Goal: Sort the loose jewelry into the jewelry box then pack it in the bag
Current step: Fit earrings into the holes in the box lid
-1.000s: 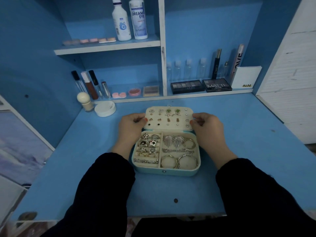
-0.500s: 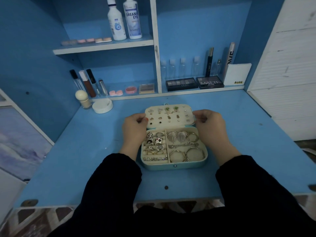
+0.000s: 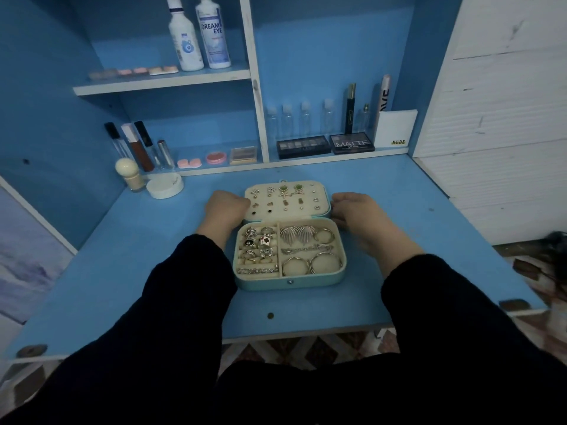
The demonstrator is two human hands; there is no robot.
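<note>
**A:** How are my hands holding now?

**B:** Your left hand (image 3: 227, 210) is curled at the left edge of the cream-lined lid (image 3: 306, 211) of the teal, round-cornered jewelry box (image 3: 310, 281), and its fingers are bent round that edge. Your right hand (image 3: 359, 219) grips the right edge of the lid with curved fingers. The fingertips are hidden behind the rim. The lid is open, on the far side of the base. I cannot tell how steeply it tilts.

**A:** And where is the box?

**B:** It lies on the middle of the blue painted desk top (image 3: 122, 256), between your two black sleeves (image 3: 184, 302). Small stud earrings (image 3: 283, 191) sit in rows on the lid. In the base, the left compartment holds metal rings (image 3: 257, 243) and a silver chain (image 3: 256, 270). The right compartment holds two fan-shaped earrings (image 3: 296, 234), with large hoops (image 3: 310, 263) nearer to you.

**A:** What is around it?

**B:** At the back left of the desk stand a white round jar (image 3: 164, 186) and a cream ball-topped brush (image 3: 127, 176), well apart from your left hand. On the low shelf behind are lip gloss tubes (image 3: 139, 145), small clear bottles (image 3: 303, 118) and two dark eyeshadow palettes (image 3: 302, 146). On the upper shelf stand two white plastic bottles (image 3: 184, 35). To your right is a white planked wall (image 3: 497, 118). Below the desk edge a patterned rug (image 3: 306, 348) shows.
</note>
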